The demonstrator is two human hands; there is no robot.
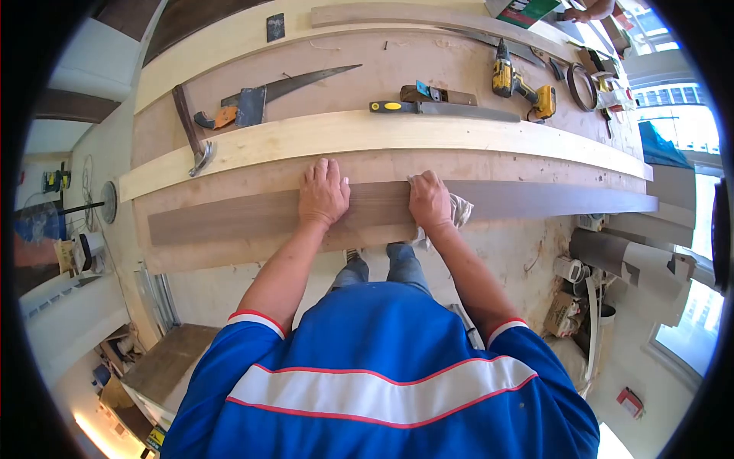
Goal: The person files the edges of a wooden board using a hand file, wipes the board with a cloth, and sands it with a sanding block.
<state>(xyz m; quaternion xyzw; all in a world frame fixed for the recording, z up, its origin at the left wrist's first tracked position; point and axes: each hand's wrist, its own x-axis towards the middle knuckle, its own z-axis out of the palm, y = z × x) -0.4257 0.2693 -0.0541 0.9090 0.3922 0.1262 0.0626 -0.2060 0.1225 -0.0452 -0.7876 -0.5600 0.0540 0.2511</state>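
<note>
A brown board (245, 212) along the near side of the desk (375, 166)
The right hand (431, 202) is closed around a pale cloth (462, 210) on the board; the left hand (323, 194), fingers partly bent, lies across its far edge, whether gripping I cannot tell.

- Board (378, 203), beneath the left hand (325, 191): brown wood, showing a smooth, fine-grained face, turning faintly satiny beyond the right hand (430, 200).
- Rag (461, 210), at the right hand: soft, pale cloth, wrinkling loosely.
- Plank (382, 131), ahead of both hands: light wood, looking smooth and matt.
- Hammer (188, 124), ahead and left of the left hand: dark handle, looking wooden; metal head, gleaming.
- Saw (294, 84), ahead of the left hand: metal blade, looking dull.
- Drill (504, 79), ahead and right of the right hand: yellow and black casing, looking like plastic.
</note>
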